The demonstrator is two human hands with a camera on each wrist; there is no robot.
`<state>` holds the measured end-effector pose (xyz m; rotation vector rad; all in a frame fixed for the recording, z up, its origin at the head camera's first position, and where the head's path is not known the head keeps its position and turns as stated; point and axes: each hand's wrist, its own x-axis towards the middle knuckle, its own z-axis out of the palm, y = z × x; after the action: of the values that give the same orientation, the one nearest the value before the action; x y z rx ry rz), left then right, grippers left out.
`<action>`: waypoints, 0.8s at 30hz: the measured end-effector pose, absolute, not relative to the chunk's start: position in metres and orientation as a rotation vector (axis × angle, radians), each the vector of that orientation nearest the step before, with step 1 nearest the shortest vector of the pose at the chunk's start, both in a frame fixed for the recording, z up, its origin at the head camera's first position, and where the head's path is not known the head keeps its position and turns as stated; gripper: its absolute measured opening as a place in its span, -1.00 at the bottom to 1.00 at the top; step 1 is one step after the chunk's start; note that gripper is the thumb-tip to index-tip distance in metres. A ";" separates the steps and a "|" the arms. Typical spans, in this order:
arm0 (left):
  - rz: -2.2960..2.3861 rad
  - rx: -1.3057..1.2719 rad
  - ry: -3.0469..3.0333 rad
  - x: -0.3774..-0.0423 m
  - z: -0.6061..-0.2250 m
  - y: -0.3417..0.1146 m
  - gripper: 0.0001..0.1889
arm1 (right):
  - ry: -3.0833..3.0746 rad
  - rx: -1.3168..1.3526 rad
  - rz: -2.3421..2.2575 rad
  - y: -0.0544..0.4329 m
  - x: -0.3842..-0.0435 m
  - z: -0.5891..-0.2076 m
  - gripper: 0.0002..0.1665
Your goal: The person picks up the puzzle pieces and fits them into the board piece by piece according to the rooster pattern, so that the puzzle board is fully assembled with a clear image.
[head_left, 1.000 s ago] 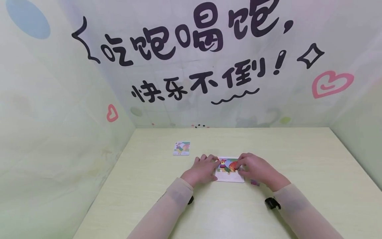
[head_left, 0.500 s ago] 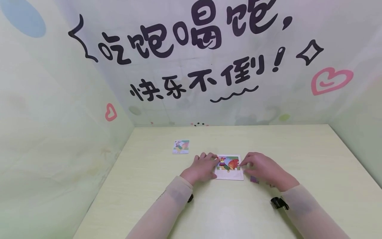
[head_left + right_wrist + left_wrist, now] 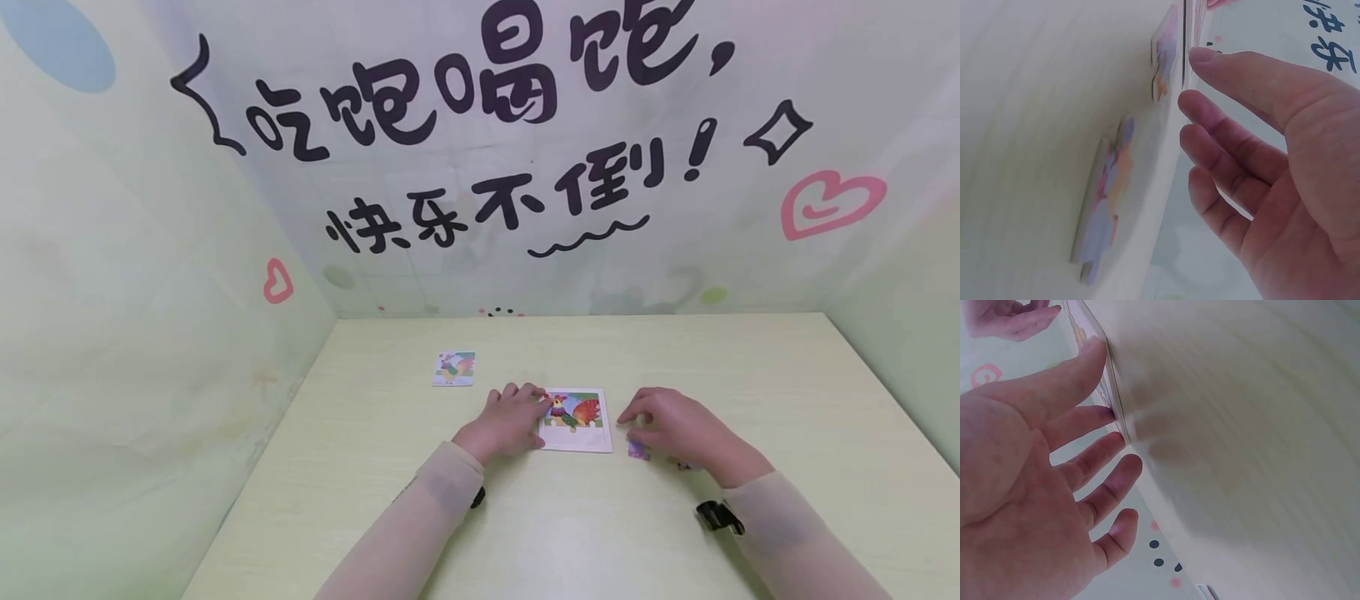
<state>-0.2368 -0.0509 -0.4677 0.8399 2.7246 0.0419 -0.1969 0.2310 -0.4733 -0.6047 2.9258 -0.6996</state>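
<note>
A white puzzle tray [image 3: 577,441] lies on the table, its upper part filled with joined rooster pieces [image 3: 573,412] and its lower strip bare white. My left hand [image 3: 504,425] rests at the tray's left side; in the left wrist view the thumb and fingertips touch its edge [image 3: 1109,381], fingers loosely extended. Right of the tray, my right hand [image 3: 678,429] hovers with relaxed fingers and nothing held. Below it lie two loose puzzle pieces, one purple piece [image 3: 638,451] near the tray and another piece [image 3: 686,466] partly hidden by the hand. The right wrist view shows both, the nearer piece [image 3: 1102,200] larger.
A small square card with a rooster picture [image 3: 454,369] lies flat behind and left of the tray. The pale wooden table [image 3: 570,533] meets a printed backdrop [image 3: 480,283] at its far edge, with fabric walls on both sides.
My right hand has let go of the rooster pieces in the tray and moved off to the right, above the loose pieces. The left hand stays at the tray's edge.
</note>
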 end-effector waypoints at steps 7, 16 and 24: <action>0.050 0.832 2.721 -0.236 -0.467 -0.050 -0.23 | 2.927 -0.572 -0.696 0.237 -0.192 -0.472 -0.83; 0.057 0.846 2.708 -0.234 -0.466 -0.051 -0.23 | 2.940 -0.559 -0.646 0.243 -0.185 -0.473 -0.82; 0.048 0.859 2.727 -0.236 -0.466 -0.053 -0.24 | 2.943 -0.577 -0.652 0.245 -0.185 -0.474 -0.82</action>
<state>-0.2356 -0.0526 -0.4662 0.8589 2.7272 0.0480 -0.1846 0.2447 -0.4740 -0.5774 2.9429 -0.6520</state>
